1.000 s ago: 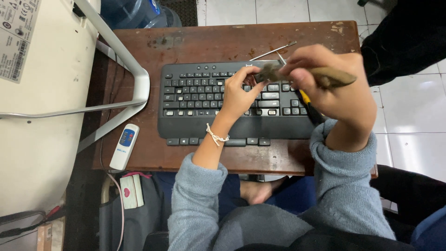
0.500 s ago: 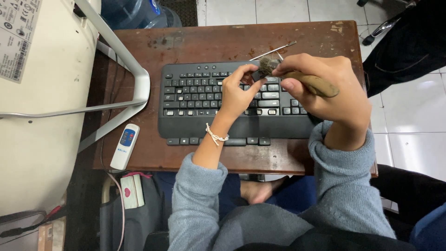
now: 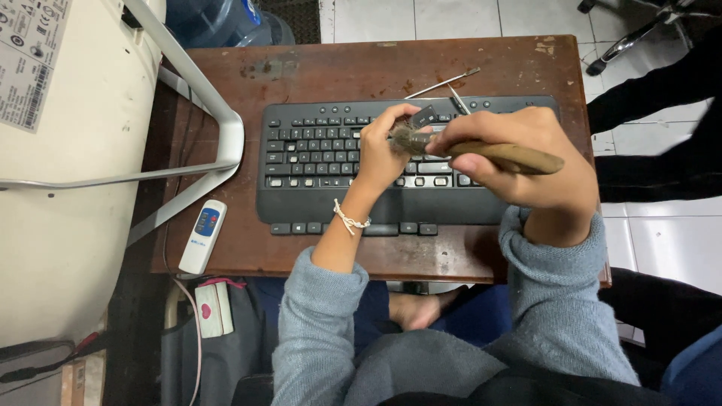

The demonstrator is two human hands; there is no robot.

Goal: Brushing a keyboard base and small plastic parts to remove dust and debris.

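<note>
Right hand (image 3: 519,162) clamped on a wooden-handled brush (image 3: 481,150); left hand (image 3: 383,150) pinches a removed keycap (image 3: 423,116) at its bristles. Below both lies the black keyboard (image 3: 316,162); most keys remain seated, so cleaning appears early.

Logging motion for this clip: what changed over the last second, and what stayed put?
The right hand lowered slightly, bringing the wooden-handled brush down against the small dark piece pinched by the left hand. Neither hand let go of anything. The keyboard, the two metal tools and the remote stayed put.
</note>
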